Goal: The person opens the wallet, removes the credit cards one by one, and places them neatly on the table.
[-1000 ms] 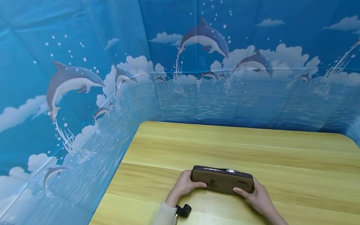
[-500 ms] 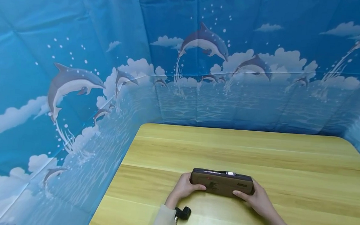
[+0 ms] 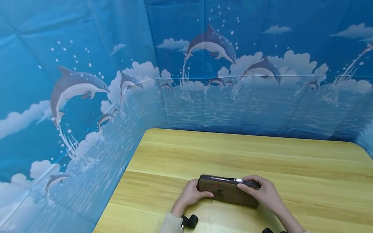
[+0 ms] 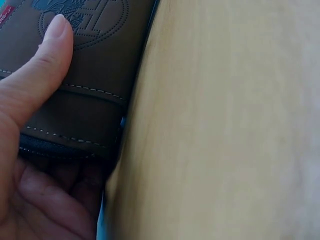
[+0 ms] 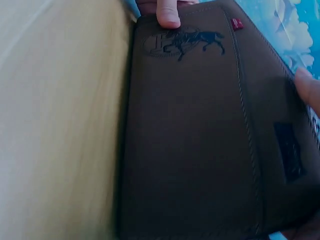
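A brown zip-around wallet [image 3: 230, 194] stands on its long edge, its zipper side up, close over the table. My left hand [image 3: 190, 195] grips its left end, thumb across the front face and fingers behind; the left wrist view shows that thumb [image 4: 52, 50] beside the stamped emblem. My right hand [image 3: 267, 195] holds the upper right corner, its thumb at the top edge beside the silver zipper pull [image 3: 238, 180]. In the right wrist view, a horse print [image 5: 200, 42] and a small red tag [image 5: 237, 23] mark the wallet's face. Most fingers behind the wallet are hidden.
The light wood table [image 3: 251, 151] extends behind and to both sides of the wallet. A blue dolphin-print sheet [image 3: 237, 108] hangs along its back and left side. Black camera mounts [image 3: 189, 221] sit at both wrists.
My right hand has shifted from the wallet's right end up to its top edge near the zipper pull. The left hand keeps its grip, and the wallet stays nearly in place.
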Tool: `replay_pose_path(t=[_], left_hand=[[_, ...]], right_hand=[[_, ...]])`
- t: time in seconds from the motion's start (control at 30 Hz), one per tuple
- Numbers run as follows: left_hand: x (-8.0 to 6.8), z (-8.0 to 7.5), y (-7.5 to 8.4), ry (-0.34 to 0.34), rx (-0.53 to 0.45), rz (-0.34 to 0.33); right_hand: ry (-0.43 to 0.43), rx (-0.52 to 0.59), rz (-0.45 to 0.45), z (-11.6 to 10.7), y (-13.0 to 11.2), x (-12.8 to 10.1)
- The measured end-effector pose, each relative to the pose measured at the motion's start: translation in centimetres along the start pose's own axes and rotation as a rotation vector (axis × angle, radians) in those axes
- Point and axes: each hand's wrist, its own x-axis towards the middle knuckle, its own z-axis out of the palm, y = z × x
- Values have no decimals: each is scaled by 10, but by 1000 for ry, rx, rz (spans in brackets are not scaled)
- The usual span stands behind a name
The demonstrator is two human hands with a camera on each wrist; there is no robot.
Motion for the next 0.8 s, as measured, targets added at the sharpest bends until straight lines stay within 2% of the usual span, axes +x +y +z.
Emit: replay_pose_path(t=[0.13, 0.23, 0.3, 0.53, 0.8], left_hand=[[-5, -2, 16, -6, -11, 4], [-6, -3, 18, -11, -14, -1], [-5, -3, 16, -9, -16, 10], [4, 2, -15, -8, -6, 11], [4, 2, -19, -22, -23, 2]], right_hand=[[-16, -17, 8, 2, -8, 2], [-26, 7, 26, 4, -9, 2], [-33, 32, 28, 4, -9, 3], [-33, 112, 30, 5, -7, 2], [28, 125, 39, 9, -6, 2]])
